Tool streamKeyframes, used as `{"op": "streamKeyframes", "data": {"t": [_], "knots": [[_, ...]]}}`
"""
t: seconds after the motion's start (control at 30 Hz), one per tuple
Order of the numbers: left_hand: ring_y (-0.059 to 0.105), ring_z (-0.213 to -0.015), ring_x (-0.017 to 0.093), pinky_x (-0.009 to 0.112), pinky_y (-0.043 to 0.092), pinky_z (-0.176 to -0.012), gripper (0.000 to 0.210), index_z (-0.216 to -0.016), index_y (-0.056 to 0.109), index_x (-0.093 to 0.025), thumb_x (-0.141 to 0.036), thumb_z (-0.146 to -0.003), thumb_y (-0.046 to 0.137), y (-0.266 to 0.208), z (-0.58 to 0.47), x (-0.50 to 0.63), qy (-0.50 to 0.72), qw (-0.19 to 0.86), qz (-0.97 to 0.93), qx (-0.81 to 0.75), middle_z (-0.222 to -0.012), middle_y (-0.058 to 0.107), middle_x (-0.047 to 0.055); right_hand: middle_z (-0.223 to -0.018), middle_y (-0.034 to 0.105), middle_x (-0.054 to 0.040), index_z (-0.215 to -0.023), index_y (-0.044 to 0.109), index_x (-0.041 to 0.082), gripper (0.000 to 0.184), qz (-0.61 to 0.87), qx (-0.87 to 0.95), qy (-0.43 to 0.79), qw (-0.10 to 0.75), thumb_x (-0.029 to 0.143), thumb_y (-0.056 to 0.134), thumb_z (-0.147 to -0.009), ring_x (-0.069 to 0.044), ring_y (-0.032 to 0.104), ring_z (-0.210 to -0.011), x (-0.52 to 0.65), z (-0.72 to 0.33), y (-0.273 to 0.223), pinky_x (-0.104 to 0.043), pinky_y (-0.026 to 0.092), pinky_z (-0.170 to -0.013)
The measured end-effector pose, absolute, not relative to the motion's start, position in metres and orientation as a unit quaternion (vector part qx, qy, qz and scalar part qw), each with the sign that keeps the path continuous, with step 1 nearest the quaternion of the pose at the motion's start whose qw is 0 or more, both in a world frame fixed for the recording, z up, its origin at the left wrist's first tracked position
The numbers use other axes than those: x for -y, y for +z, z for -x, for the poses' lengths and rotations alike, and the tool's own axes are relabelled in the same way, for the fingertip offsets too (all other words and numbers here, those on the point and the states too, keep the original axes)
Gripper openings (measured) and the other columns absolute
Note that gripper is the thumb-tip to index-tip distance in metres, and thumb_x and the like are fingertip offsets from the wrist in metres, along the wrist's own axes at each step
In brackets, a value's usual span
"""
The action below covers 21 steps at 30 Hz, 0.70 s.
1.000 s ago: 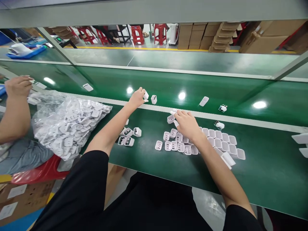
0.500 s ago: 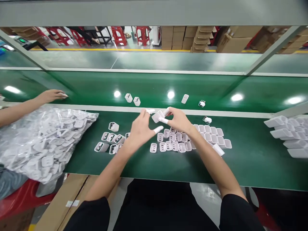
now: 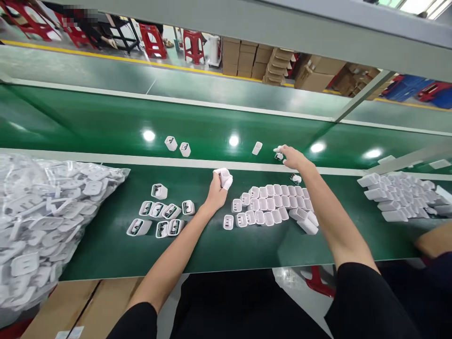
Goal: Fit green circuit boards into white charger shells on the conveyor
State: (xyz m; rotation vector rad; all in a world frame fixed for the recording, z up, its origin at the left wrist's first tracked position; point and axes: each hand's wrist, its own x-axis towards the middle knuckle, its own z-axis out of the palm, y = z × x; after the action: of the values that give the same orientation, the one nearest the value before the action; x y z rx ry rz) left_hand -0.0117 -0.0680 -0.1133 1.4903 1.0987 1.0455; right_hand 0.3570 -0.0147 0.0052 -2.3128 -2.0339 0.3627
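My left hand (image 3: 216,194), with white finger covers, is closed round a white plastic charger housing (image 3: 225,176), open side up, above the front table. My right hand (image 3: 294,157) reaches over the green belt with its fingertips pinched at a small circuit board (image 3: 278,156), which they partly cover. A second circuit board (image 3: 295,179) lies just nearer on the table. Between my arms stand rows of empty white housings (image 3: 263,204). Left of them are several housings with circuit boards inside (image 3: 172,211).
A clear bag of white plastic parts (image 3: 52,212) fills the left of the table. More white housings (image 3: 395,195) are grouped at the right. On the belt lie two filled housings (image 3: 177,146) and a single housing (image 3: 257,148). Another person's arm (image 3: 436,240) shows at the right edge.
My right hand has left the housing and moved right and away to the circuit board on the belt. My left hand has closed round the housing. The view has turned right.
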Motion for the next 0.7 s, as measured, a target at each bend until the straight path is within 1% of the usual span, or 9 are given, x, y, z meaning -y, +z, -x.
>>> {"op": "streamKeyframes", "data": {"t": [0.07, 0.13, 0.23, 0.3, 0.37, 0.47, 0.57, 0.63, 0.7], "knots": [[0.073, -0.105, 0.023, 0.043, 0.059, -0.103, 0.027, -0.127, 0.052, -0.025, -0.042, -0.107, 0.060, -0.116, 0.012, 0.068, 0.433, 0.490, -0.608, -0.451, -0.122, 0.073, 0.009, -0.145, 0.077, -0.0159, -0.125, 0.083, 0.021, 0.050, 0.734, 0.669, 0.119, -0.011, 0.001, 0.068, -0.081, -0.032, 0.072, -0.120, 0.007, -0.360, -0.001, -0.041, 0.054, -0.099], [0.072, -0.102, 0.023, 0.043, 0.058, -0.101, 0.025, -0.124, 0.052, -0.026, -0.041, -0.107, 0.061, -0.117, 0.011, 0.069, 0.432, 0.493, -0.607, -0.451, -0.119, 0.073, 0.007, -0.139, 0.079, -0.0151, -0.124, 0.082, 0.021, 0.044, 0.728, 0.675, 0.114, -0.030, 0.004, 0.069, -0.085, -0.030, 0.074, -0.111, -0.002, -0.358, -0.004, -0.040, 0.053, -0.093], [0.070, -0.100, 0.023, 0.043, 0.056, -0.100, 0.023, -0.123, 0.053, -0.027, -0.039, -0.106, 0.062, -0.115, 0.011, 0.071, 0.428, 0.496, -0.606, -0.450, -0.116, 0.073, 0.005, -0.132, 0.081, -0.0163, -0.131, 0.077, 0.018, 0.034, 0.732, 0.673, 0.102, -0.027, 0.021, 0.070, -0.098, -0.028, 0.074, -0.103, -0.017, -0.347, -0.004, -0.039, 0.053, -0.086], [0.070, -0.100, 0.023, 0.042, 0.056, -0.099, 0.022, -0.122, 0.053, -0.027, -0.039, -0.106, 0.062, -0.112, 0.011, 0.073, 0.427, 0.497, -0.605, -0.452, -0.116, 0.074, 0.005, -0.136, 0.081, -0.0175, -0.141, 0.069, 0.017, 0.039, 0.734, 0.673, 0.094, -0.007, 0.034, 0.062, -0.108, -0.026, 0.075, -0.104, -0.029, -0.334, -0.003, -0.038, 0.054, -0.087], [0.070, -0.100, 0.023, 0.041, 0.056, -0.097, 0.022, -0.121, 0.053, -0.027, -0.040, -0.107, 0.063, -0.111, 0.011, 0.073, 0.424, 0.499, -0.606, -0.451, -0.116, 0.074, 0.005, -0.144, 0.079, -0.0173, -0.146, 0.063, 0.019, 0.043, 0.730, 0.678, 0.090, 0.010, 0.042, 0.056, -0.112, -0.025, 0.075, -0.108, -0.041, -0.314, -0.001, -0.037, 0.056, -0.090], [0.071, -0.100, 0.024, 0.041, 0.057, -0.096, 0.023, -0.122, 0.053, -0.027, -0.041, -0.107, 0.063, -0.108, 0.012, 0.074, 0.420, 0.502, -0.609, -0.448, -0.116, 0.075, 0.005, -0.146, 0.079, -0.0154, -0.138, 0.066, 0.024, 0.040, 0.722, 0.686, 0.087, 0.003, 0.048, 0.063, -0.106, -0.031, 0.076, -0.116, -0.059, -0.281, 0.000, -0.042, 0.056, -0.095], [0.073, -0.102, 0.024, 0.041, 0.058, -0.097, 0.025, -0.123, 0.054, -0.027, -0.040, -0.105, 0.065, -0.106, 0.013, 0.075, 0.420, 0.502, -0.609, -0.449, -0.119, 0.076, 0.006, -0.133, 0.083, -0.0182, -0.128, 0.069, 0.024, 0.037, 0.723, 0.683, 0.092, -0.032, 0.047, 0.071, -0.099, -0.038, 0.077, -0.113, -0.071, -0.252, -0.002, -0.049, 0.057, -0.096], [0.074, -0.105, 0.025, 0.042, 0.059, -0.100, 0.026, -0.123, 0.054, -0.027, -0.038, -0.104, 0.067, -0.104, 0.013, 0.075, 0.421, 0.501, -0.607, -0.450, -0.121, 0.076, 0.006, -0.129, 0.083, -0.0206, -0.129, 0.068, 0.022, 0.039, 0.720, 0.685, 0.099, -0.050, 0.048, 0.070, -0.100, -0.040, 0.077, -0.110, -0.075, -0.238, -0.005, -0.051, 0.057, -0.097], [0.074, -0.107, 0.025, 0.043, 0.058, -0.102, 0.027, -0.123, 0.055, -0.027, -0.037, -0.102, 0.069, -0.103, 0.012, 0.075, 0.423, 0.500, -0.606, -0.450, -0.122, 0.076, 0.007, -0.134, 0.082, -0.0221, -0.133, 0.065, 0.021, 0.043, 0.710, 0.695, 0.103, -0.058, 0.053, 0.068, -0.103, -0.040, 0.077, -0.111, -0.076, -0.228, -0.008, -0.051, 0.057, -0.097]]}}
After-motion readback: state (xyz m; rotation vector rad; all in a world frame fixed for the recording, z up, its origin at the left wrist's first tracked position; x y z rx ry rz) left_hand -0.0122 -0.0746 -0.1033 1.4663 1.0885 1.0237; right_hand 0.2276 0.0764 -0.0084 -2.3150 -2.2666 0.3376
